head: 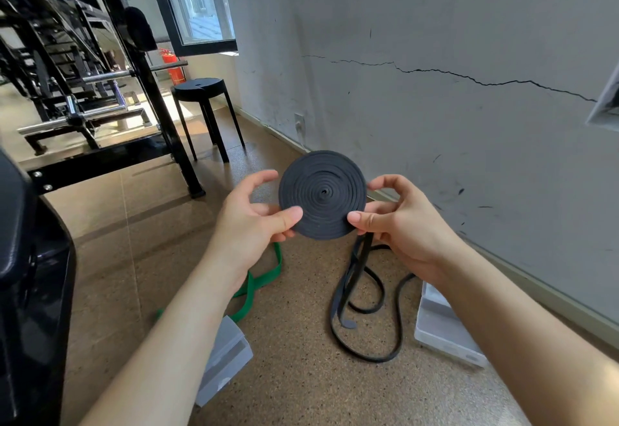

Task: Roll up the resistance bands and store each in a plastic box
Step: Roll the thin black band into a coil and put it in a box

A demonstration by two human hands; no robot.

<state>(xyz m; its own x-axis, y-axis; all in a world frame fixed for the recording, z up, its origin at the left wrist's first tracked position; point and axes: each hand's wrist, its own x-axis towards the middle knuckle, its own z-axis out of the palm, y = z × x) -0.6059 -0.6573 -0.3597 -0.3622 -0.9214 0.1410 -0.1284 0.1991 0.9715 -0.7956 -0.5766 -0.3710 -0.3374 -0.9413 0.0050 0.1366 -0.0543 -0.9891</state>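
A black resistance band [322, 195] is wound into a flat spiral disc, held up in front of me at chest height. My left hand [254, 221] pinches its left edge, thumb on the face and fingers behind. My right hand [398, 221] pinches the right edge the same way. The band's loose tail [355, 298] hangs down from the disc and loops on the floor. A green resistance band [264, 278] lies unrolled on the floor under my left arm. One clear plastic box [227, 358] sits lower left, another plastic box [442, 328] by the wall at right.
A black stool [201, 90] stands ahead by the wall. Black gym machine frames [100, 97] fill the left side, with a padded bench edge [30, 258] close at far left. A grey cracked wall [469, 90] runs along the right. The floor is speckled brown.
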